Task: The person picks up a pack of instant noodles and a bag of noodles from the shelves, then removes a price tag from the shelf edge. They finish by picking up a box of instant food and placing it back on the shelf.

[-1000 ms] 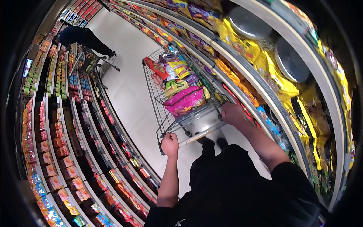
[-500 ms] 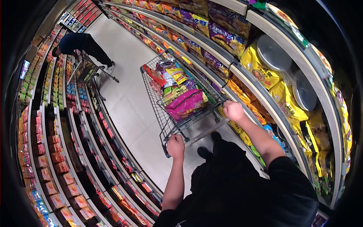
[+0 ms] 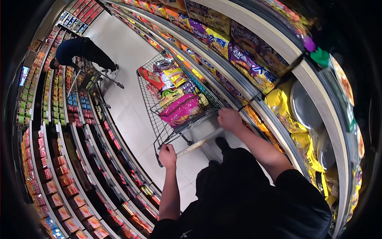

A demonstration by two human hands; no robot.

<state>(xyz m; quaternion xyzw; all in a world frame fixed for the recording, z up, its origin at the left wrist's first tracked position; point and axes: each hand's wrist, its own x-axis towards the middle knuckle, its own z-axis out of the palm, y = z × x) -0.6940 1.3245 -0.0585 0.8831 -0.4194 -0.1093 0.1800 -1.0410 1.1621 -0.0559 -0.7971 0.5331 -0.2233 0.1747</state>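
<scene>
Both hands are closed around the push handle of a wire shopping cart. My left hand grips near its left end, and my right hand grips near its right end, close to the right-hand shelves. Inside the basket, a large magenta food bag lies nearest to me. Beyond it are a yellow packet, a red packet and several other shiny bags. The cart points up the aisle, away from me.
Shelves of bagged snacks run close along the right. Left shelves hold small packages in rows. Farther up on the left, a person in dark clothes bends toward the shelf beside another cart. Pale floor lies between.
My cart and both hands have shifted left in view, still gripping the handle. The right-hand shelves have come closer. The other person remains bent toward the left shelf.
</scene>
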